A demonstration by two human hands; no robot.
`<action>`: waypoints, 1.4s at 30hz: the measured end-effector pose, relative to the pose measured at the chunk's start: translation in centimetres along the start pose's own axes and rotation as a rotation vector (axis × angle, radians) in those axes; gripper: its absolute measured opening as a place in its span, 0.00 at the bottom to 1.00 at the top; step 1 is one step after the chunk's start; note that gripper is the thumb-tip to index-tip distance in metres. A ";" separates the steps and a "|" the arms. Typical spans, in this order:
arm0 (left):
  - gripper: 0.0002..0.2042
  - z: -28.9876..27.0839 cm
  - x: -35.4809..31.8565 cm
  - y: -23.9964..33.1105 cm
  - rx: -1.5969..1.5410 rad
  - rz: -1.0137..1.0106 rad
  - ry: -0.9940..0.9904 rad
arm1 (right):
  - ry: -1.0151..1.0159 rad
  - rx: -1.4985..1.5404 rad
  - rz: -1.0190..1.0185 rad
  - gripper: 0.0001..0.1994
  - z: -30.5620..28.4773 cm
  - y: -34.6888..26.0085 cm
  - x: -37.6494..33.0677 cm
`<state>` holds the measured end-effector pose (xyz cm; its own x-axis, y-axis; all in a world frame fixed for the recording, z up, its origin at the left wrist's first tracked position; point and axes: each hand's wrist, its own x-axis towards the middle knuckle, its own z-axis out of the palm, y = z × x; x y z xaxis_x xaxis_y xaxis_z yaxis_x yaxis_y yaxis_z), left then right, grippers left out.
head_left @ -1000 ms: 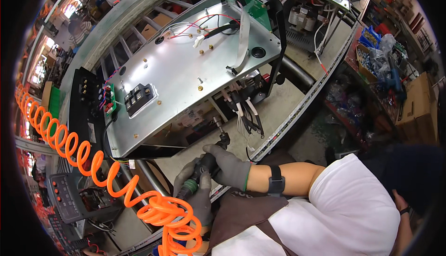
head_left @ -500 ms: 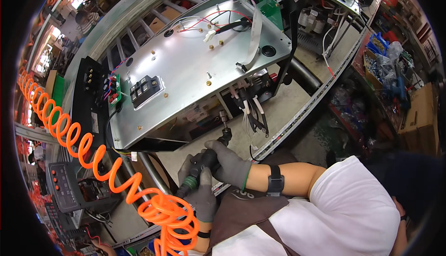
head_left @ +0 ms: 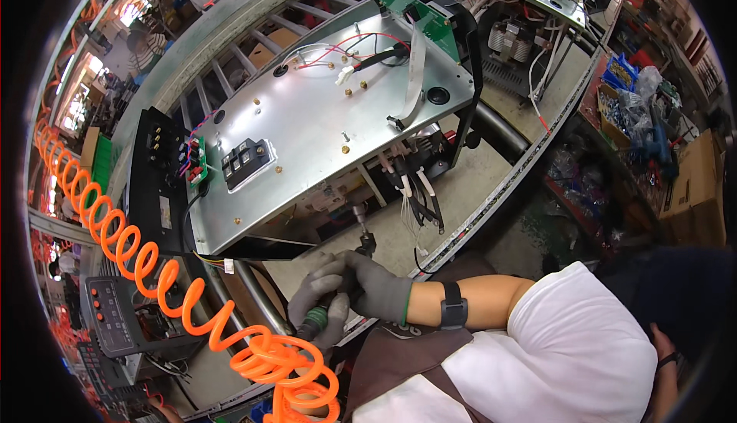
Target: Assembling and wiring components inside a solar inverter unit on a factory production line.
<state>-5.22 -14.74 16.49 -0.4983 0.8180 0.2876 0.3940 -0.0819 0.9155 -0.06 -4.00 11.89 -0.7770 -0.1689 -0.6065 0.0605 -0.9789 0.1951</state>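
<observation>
Both gloved hands are wrapped round a black angled air wrench (head_left: 369,245) with a green collar. My right hand (head_left: 378,286) grips it behind its angled head. Closer to the hose side, my left hand (head_left: 313,291) closes over the body, and fingers hide much of the handle. The wrench's metal socket (head_left: 360,213) points at the lower opening beneath a silver metal panel (head_left: 307,127); whether it touches anything there I cannot tell. Above, the panel carries a black terminal block (head_left: 244,163), brass standoffs and loose wires. Dark-ended cables (head_left: 421,200) hang right of the socket.
An orange coiled hose (head_left: 184,296) sweeps across the left side towards my left forearm. Rollers (head_left: 499,127) and a bench rail (head_left: 491,204) run under and beside the unit. A second unit (head_left: 518,43) stands far right; a control box (head_left: 115,312) sits left.
The socket has shifted left and nearer to me, beside the unit's opening. My left hand's fingers have moved up over the wrench body. The whole view has shifted slightly.
</observation>
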 end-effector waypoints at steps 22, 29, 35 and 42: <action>0.05 -1.8 6.0 4.1 -0.162 0.028 0.271 | -0.203 -0.119 -0.047 0.12 5.5 -1.0 1.1; 0.05 -0.9 7.4 4.7 -0.225 -0.121 0.414 | -0.312 -0.185 -0.067 0.12 6.2 -2.5 0.4; 0.06 -0.2 9.0 4.6 -0.228 -0.021 0.397 | -0.275 -0.107 -0.073 0.11 7.0 -2.9 -0.3; 0.07 -0.4 9.2 3.2 -0.132 0.088 0.328 | -0.253 -0.122 -0.059 0.11 7.6 -2.9 -0.9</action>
<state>-8.86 -7.77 22.20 -0.6962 0.5803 0.4226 0.3540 -0.2345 0.9053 -4.26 -0.17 17.75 -0.9123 -0.0920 -0.3991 0.0733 -0.9954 0.0619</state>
